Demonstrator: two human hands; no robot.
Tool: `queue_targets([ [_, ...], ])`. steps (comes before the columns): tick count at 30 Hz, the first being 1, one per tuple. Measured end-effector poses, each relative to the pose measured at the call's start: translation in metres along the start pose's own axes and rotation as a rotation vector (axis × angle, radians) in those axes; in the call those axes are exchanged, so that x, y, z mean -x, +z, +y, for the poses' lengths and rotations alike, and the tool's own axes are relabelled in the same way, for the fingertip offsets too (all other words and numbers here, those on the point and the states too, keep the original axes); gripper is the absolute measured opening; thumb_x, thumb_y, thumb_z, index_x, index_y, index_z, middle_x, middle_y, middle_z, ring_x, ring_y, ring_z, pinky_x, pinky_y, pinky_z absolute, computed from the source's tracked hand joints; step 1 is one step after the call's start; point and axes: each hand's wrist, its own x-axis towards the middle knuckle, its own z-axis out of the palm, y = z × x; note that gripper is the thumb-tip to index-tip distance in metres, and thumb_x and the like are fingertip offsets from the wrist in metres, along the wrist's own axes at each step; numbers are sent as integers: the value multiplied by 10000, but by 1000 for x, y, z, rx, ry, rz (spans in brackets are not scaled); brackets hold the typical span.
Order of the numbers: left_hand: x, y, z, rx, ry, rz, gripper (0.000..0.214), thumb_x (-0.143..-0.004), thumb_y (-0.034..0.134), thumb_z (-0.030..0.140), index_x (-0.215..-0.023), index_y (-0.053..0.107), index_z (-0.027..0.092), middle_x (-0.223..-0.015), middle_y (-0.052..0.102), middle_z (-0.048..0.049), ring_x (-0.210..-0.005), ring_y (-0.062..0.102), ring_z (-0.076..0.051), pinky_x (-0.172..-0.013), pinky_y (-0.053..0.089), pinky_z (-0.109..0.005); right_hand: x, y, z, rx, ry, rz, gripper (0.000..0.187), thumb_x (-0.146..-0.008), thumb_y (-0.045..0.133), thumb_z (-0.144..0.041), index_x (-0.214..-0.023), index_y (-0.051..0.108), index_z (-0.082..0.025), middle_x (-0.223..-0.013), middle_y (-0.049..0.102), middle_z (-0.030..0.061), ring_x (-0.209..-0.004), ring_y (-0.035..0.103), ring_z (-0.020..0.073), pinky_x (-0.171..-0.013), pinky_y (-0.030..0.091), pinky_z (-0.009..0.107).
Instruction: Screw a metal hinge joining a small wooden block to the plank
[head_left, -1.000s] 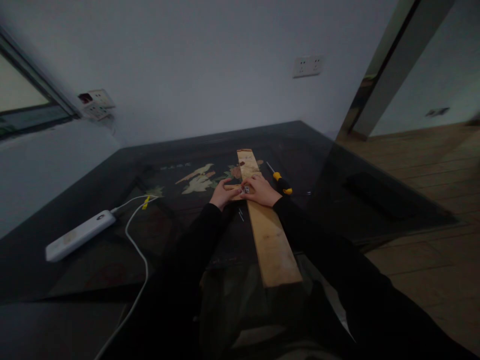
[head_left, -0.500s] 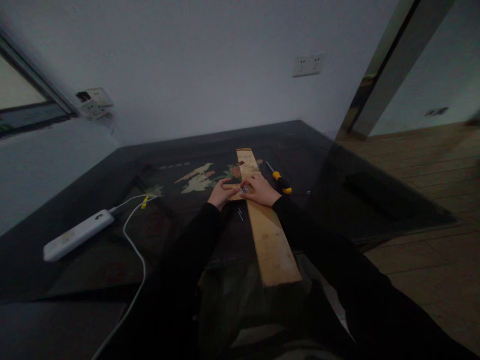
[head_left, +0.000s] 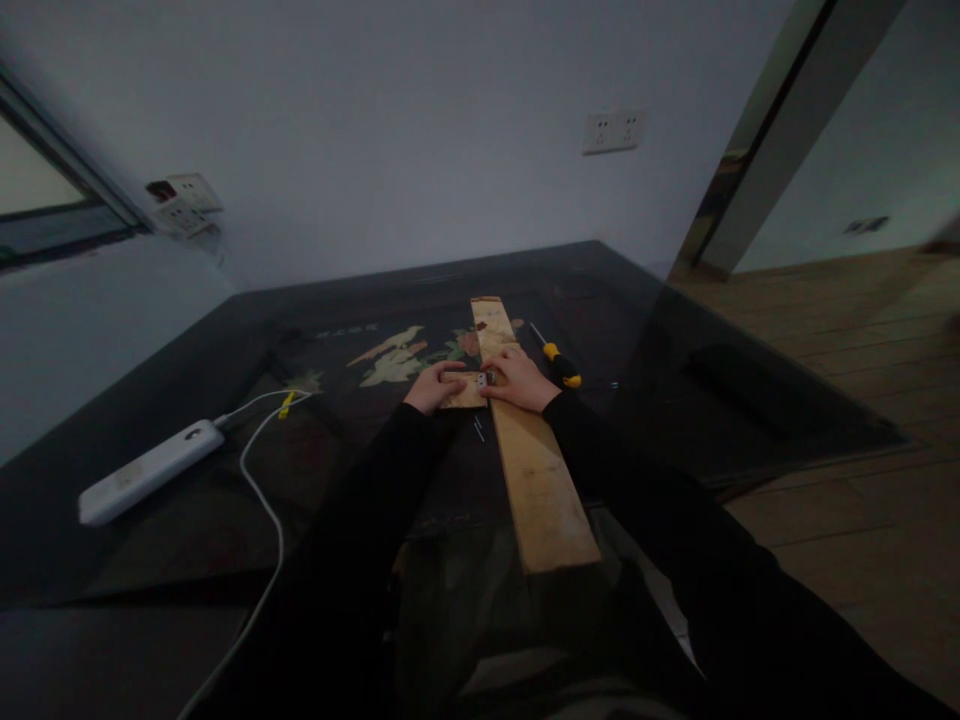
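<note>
Two bare hands meet over the middle of the dark surface (head_left: 622,325), where a short wooden piece (head_left: 466,396) butts up to the left edge of a long wooden board (head_left: 544,490). The left hand (head_left: 430,388) grips the short wooden piece, its thumb on the top face and its fingers along the far edge. The right hand (head_left: 523,382) lies across the long wooden board with its fingers bent, the tips at a small metal plate (head_left: 482,381) that sits by the joint — whether they pinch it or only press on it, I cannot tell. The long wooden board runs from near the person's lap towards the wall (head_left: 420,150), its near end reaching past the surface's edge.

A few thin screws (head_left: 479,429) lie just below the short wooden piece. To the right of the board rests a yellow-and-black screwdriver (head_left: 561,366), tip pointing away from the person. Well off to the left is a white power strip (head_left: 150,474) — its pale cable (head_left: 264,492), with a yellow tag (head_left: 286,405), curves down towards the person.
</note>
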Motion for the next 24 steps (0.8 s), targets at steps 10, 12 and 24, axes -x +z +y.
queue_targets([
  [10,-7,-14,-7,-827,271,56,315,-752,609,250,-1052,670,175,-990,627,-95,-985,585,-244,-924,449,-410,0,1,0,21,3,11,436,-778,635,-461,-1129,625,-202,-1076,508,111,-1135,432,263,-937,375,382],
  [12,-7,-18,-8,-969,285,25,371,-779,593,341,-1109,652,180,-997,614,-104,-1031,560,-269,-943,427,-439,0,2,0,22,-3,15,429,-777,639,-453,-1130,625,-209,-1071,508,108,-1131,432,264,-934,377,384],
  [24,2,-16,-7,-1088,336,-95,701,-601,713,568,-1200,590,226,-1173,526,-101,-1123,473,-317,-937,395,-432,-10,-25,-25,350,-98,-214,420,-791,625,-437,-1092,634,-145,-1130,577,148,-1086,550,289,-855,456,346],
])
